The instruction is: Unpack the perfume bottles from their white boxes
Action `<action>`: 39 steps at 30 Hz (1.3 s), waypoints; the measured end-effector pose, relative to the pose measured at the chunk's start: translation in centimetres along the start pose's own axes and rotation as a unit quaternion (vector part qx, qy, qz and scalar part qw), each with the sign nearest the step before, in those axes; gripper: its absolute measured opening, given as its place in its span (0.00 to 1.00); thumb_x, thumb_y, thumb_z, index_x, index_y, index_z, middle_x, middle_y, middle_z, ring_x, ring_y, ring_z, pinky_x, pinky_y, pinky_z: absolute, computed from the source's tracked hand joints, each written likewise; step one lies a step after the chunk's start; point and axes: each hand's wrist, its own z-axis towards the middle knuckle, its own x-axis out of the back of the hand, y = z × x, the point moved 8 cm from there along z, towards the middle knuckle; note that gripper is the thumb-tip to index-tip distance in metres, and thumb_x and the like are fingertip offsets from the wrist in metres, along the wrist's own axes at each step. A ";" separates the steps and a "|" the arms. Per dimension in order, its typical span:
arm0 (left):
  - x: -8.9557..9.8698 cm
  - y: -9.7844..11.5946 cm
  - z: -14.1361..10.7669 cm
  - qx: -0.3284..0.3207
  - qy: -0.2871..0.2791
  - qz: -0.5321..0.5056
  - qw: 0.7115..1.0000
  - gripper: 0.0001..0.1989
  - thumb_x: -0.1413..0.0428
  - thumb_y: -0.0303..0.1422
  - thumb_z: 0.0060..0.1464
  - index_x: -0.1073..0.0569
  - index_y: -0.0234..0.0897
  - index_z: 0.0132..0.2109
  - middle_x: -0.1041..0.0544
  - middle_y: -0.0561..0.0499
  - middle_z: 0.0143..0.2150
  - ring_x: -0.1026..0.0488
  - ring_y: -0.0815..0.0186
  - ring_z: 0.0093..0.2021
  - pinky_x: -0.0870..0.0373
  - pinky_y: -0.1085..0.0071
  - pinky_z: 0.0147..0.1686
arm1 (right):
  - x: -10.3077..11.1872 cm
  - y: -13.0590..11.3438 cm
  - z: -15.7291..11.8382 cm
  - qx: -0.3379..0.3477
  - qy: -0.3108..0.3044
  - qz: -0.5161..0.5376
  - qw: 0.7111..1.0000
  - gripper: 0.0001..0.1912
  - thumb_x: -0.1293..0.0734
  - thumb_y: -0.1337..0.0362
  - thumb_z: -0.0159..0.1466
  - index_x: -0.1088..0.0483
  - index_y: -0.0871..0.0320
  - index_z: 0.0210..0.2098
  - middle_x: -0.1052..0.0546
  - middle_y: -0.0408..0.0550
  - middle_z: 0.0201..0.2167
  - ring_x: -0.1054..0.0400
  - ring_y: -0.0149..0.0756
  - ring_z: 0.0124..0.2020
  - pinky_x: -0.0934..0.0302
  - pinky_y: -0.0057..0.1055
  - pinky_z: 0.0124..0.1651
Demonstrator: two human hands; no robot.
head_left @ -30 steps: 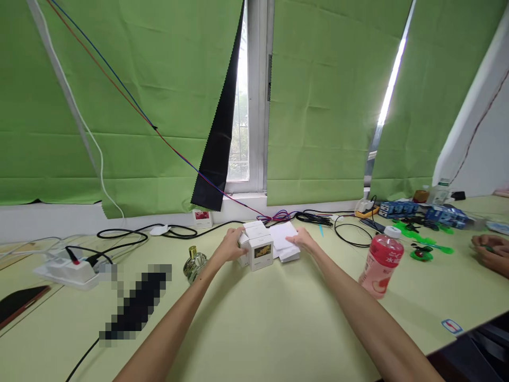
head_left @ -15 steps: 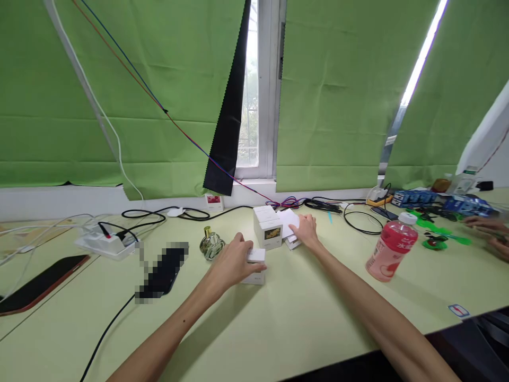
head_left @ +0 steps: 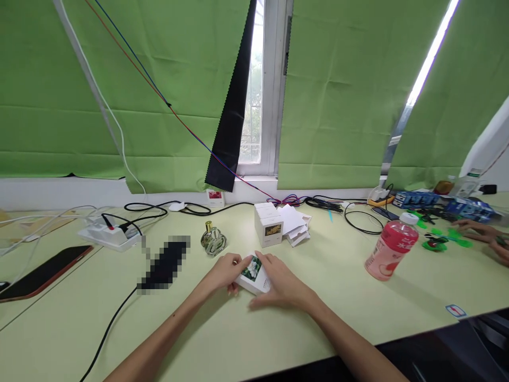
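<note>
Between my two hands is a small white box (head_left: 254,276) with a white-flower picture on green, its printed face turned up. My left hand (head_left: 229,273) grips its left side, thumb on top. Against its right side lies my right hand (head_left: 280,284), thumb apart and slightly blurred. White boxes (head_left: 268,225) stand in a row beyond, the front one showing a dark and gold picture. Beside them, folded white papers (head_left: 295,225) lie in a loose pile. Two glass bottles (head_left: 213,241), at least one with a gold cap, stand behind my left hand.
A pink drink bottle (head_left: 392,246) stands right. Left are a dark phone (head_left: 45,270), a pixelated dark device (head_left: 165,265) on a cable and a power strip (head_left: 111,235). Another person's hands (head_left: 487,236) are at far right, near green propeller parts (head_left: 435,242).
My right hand has left the papers and come to the small box. The box has been tipped, so its flower picture now shows. The view has shifted slightly.
</note>
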 end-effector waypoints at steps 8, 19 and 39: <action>1.5 -3.5 0.2 0.021 0.083 -0.030 0.996 0.27 0.37 0.56 0.41 0.27 0.33 0.30 0.29 0.53 0.20 0.42 0.74 0.12 0.51 0.75 0.12 | 1.2 2.2 -0.2 -0.019 0.016 0.063 0.998 0.45 0.24 0.51 0.52 0.39 0.56 0.65 0.31 0.55 0.59 0.41 0.49 0.61 0.44 0.45 0.63; 0.8 -1.9 0.0 -0.039 0.032 -0.200 0.978 0.25 0.38 0.53 0.48 0.26 0.31 0.32 0.25 0.47 0.27 0.34 0.71 0.21 0.44 0.77 0.15 | 3.7 6.9 -2.6 -0.120 0.098 0.162 0.975 0.14 0.33 0.61 0.58 0.27 0.57 0.43 0.23 0.49 0.47 0.30 0.40 0.44 0.34 0.38 0.46; -0.3 -3.0 -0.5 -0.030 -0.031 -0.111 0.993 0.15 0.49 0.25 0.37 0.25 0.31 0.36 0.30 0.55 0.18 0.36 0.72 0.12 0.45 0.78 0.12 | -0.3 0.0 -0.6 0.011 0.015 -0.109 0.994 0.43 0.25 0.49 0.56 0.41 0.53 0.66 0.32 0.56 0.56 0.41 0.53 0.58 0.48 0.49 0.62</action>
